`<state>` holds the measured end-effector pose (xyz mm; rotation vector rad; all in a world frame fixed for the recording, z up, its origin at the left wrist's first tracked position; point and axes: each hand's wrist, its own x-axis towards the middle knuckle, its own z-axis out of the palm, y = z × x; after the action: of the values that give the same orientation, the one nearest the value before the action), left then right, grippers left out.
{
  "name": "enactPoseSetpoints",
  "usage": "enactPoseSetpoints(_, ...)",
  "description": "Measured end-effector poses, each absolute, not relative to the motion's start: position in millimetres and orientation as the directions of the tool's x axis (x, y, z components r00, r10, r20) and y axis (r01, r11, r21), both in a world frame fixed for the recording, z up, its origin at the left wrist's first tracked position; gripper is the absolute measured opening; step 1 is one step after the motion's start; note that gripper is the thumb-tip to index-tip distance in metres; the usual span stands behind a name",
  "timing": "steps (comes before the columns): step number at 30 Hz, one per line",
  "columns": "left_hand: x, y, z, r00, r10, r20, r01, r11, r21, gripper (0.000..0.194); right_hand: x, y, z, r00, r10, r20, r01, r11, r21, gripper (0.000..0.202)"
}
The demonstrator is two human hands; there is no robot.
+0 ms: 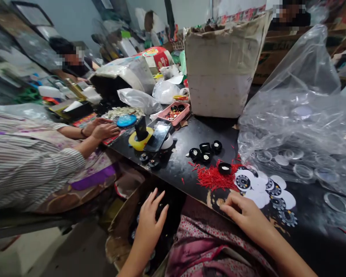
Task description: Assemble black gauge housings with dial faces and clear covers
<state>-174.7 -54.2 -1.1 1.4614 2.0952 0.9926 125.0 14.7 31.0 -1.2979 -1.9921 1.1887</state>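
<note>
My left hand (151,215) is over an open cardboard box (117,240) of dark parts below the table edge, fingers spread, nothing in it. At the table edge, my right hand (239,207) has thumb and fingertips drawn together; whatever they may hold is too small to make out. Just beyond it lies a heap of small red pieces (213,177), with a black round part (225,168) on top. White discs with printed black dials (243,182) overlap to the right of the heap. Several black round parts (205,147) stand behind the red pieces.
A large plastic bag (294,127) of clear rings fills the right side. Behind stands a tall white box (216,77). A pink tray (178,120), a phone (159,135) and a yellow tape roll (137,143) lie mid-table. Another person's hands (102,129) are at the left.
</note>
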Motion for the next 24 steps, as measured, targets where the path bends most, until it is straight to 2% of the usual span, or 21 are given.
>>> enactPoseSetpoints(2,-165,-27,10,-0.267,0.949,0.168,0.713,0.077,0.697,0.04,119,15,33,-0.467,0.883,-0.05,0.475,0.203,-0.856,0.022)
enactPoseSetpoints(5,-144,30,28,-0.159,0.973,0.167,0.704,-0.007,0.71,0.039,113,14,36,-0.474,0.878,-0.066,0.495,0.204,-0.845,0.012)
enactPoseSetpoints(11,-126,129,30,-0.137,0.986,0.095,0.633,0.013,0.774,0.045,136,-8,39,-0.456,0.874,-0.166,0.54,0.124,-0.833,0.013)
enactPoseSetpoints(14,-123,148,22,-0.137,0.99,0.02,0.532,0.057,0.845,0.044,160,-19,35,-0.371,0.906,-0.205,0.576,0.051,-0.816,0.014)
enactPoseSetpoints(17,-120,143,18,-0.167,0.986,-0.026,0.366,0.087,0.927,0.046,182,-21,30,-0.207,0.96,-0.189,0.626,-0.018,-0.78,0.016)
enactPoseSetpoints(20,-107,113,16,-0.176,0.98,-0.093,0.062,0.105,0.992,0.04,188,-6,25,-0.09,0.993,-0.077,0.677,0.004,-0.736,0.02)
enactPoseSetpoints(22,-93,86,16,-0.14,0.974,-0.18,-0.167,0.156,0.974,0.035,181,14,24,-0.092,0.996,-0.005,0.738,0.065,-0.672,0.023)
enactPoseSetpoints(24,-80,58,16,-0.083,0.946,-0.313,-0.411,0.253,0.875,0.027,172,34,22,-0.119,0.993,0.019,0.817,0.109,-0.566,0.035)
